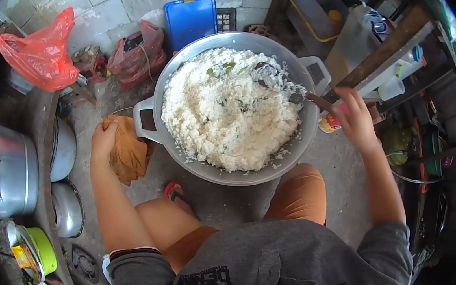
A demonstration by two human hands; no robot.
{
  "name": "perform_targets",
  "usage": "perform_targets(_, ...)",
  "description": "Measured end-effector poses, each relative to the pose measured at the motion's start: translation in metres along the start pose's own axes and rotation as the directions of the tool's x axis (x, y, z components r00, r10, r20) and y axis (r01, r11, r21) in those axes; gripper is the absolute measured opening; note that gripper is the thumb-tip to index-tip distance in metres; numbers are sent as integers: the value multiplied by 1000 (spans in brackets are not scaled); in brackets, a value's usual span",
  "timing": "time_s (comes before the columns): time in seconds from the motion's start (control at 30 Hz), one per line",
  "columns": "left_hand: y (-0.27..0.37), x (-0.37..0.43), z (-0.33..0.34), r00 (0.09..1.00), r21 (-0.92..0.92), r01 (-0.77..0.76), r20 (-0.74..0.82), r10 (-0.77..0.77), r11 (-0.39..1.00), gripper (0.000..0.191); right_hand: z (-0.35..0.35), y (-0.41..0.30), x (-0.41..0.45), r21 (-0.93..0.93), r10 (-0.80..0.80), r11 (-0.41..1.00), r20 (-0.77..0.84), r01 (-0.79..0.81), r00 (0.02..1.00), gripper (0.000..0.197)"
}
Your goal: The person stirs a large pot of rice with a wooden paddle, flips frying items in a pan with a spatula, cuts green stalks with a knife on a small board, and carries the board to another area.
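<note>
In front of me stands a wide aluminium pan (197,174) with two side handles. White cooked rice (224,113) heaps up inside it, with green leaves (225,69) mixed in. My left hand (103,138) grips a brown-orange cloth (128,150) beside the left pan handle (147,120); the cloth hangs down from the fingers. At the pan's right rim, my right hand (356,122) holds the brown handle of a long spatula or ladle (321,102). Its dark head lies in the rice at the upper right, partly covered by grains.
Large aluminium pots (13,169) fill the left shelf, near a lime-green bowl (41,251). A red plastic bag (44,54) hangs at upper left. A blue plastic lid or tray (191,21) leans on the block wall. Right of the pan runs a wooden beam (391,49).
</note>
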State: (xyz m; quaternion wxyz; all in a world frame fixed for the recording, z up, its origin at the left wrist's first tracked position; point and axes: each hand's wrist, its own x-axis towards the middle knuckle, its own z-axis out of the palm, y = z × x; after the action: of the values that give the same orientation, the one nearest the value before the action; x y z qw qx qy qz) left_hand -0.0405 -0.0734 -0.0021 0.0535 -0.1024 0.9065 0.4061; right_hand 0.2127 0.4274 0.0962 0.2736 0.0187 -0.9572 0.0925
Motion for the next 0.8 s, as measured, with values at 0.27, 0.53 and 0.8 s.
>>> perform_targets(0.27,-8,18,25,973,13,50,223,-52,999,46,37,-49,-163,348,56,892,549,-289,834,16)
perform_targets(0.53,-47,54,69,688,-332,435,722,-70,837,48,69,-69,-193,237,8,955,583,-179,812,40)
perform_targets(0.8,-99,34,102,733,221,182,619,-282,958,56,2,-123,-176,448,-147,815,773,-368,617,30)
